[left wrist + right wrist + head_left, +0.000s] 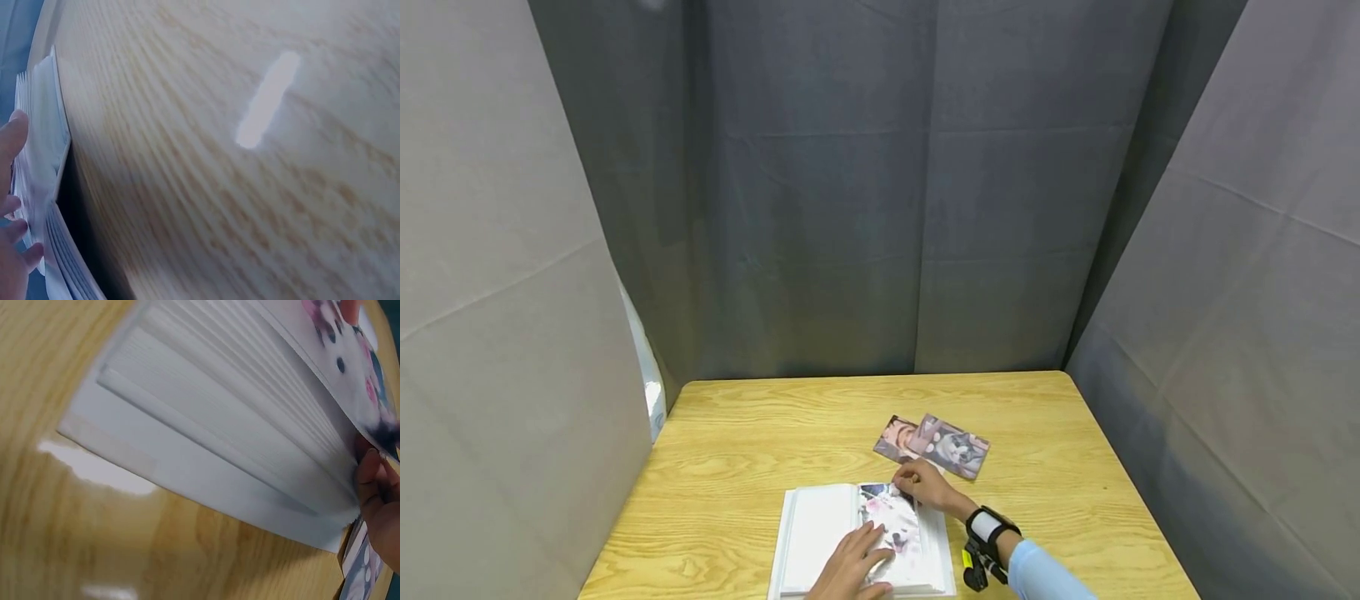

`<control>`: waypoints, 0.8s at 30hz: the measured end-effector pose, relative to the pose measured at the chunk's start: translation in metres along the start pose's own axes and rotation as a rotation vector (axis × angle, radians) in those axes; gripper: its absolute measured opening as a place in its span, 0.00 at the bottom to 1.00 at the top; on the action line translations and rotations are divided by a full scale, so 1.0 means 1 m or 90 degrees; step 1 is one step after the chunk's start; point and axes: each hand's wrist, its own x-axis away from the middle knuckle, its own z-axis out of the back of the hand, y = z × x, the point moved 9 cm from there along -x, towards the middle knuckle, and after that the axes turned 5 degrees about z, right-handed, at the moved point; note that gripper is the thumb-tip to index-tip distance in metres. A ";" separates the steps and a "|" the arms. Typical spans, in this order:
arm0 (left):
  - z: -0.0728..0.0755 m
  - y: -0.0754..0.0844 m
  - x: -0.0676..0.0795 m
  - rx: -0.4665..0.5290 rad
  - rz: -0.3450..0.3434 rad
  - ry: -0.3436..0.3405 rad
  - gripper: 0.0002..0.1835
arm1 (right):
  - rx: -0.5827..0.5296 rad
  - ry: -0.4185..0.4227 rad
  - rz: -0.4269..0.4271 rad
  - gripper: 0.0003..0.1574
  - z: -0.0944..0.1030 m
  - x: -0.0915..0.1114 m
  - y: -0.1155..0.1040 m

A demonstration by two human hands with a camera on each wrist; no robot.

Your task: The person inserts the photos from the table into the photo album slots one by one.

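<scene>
Nearest the camera: left hand (850, 568) flat, fingers straight, pressing on right-hand page of open white photo album (820, 533) at near worktop edge. Gripping nothing.

Album lying flat on light wood-grain worktop (760, 433), spine running away from the camera, long axis across the worktop, thick stack of stiff white leaves (250, 425) visible from the right wrist. Probably fairly heavy, rigid as a block; single pages thin and springy, so flat pressure near the spine suits.

Glossy photo print of a pale dog with pink (891, 521) lying on right page, long axis roughly parallel to spine. Right hand (928, 486) curled at its far corner, fingertips pinching print edge. Light, bendy, slick, easily creased; best taken by edge or corner.

Further right, behind: two loose photo prints (934, 446) overlapping on worktop, apart from album.
</scene>
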 end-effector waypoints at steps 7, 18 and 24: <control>-0.003 -0.010 0.000 0.085 0.100 -0.048 0.24 | -0.070 0.180 -0.025 0.17 0.010 0.022 -0.028; 0.032 -0.047 0.000 0.507 0.420 -0.015 0.22 | -0.153 0.087 0.045 0.26 -0.040 0.028 -0.087; 0.049 -0.080 0.020 0.653 0.556 0.036 0.24 | 0.057 -0.079 0.172 0.27 -0.080 0.040 -0.111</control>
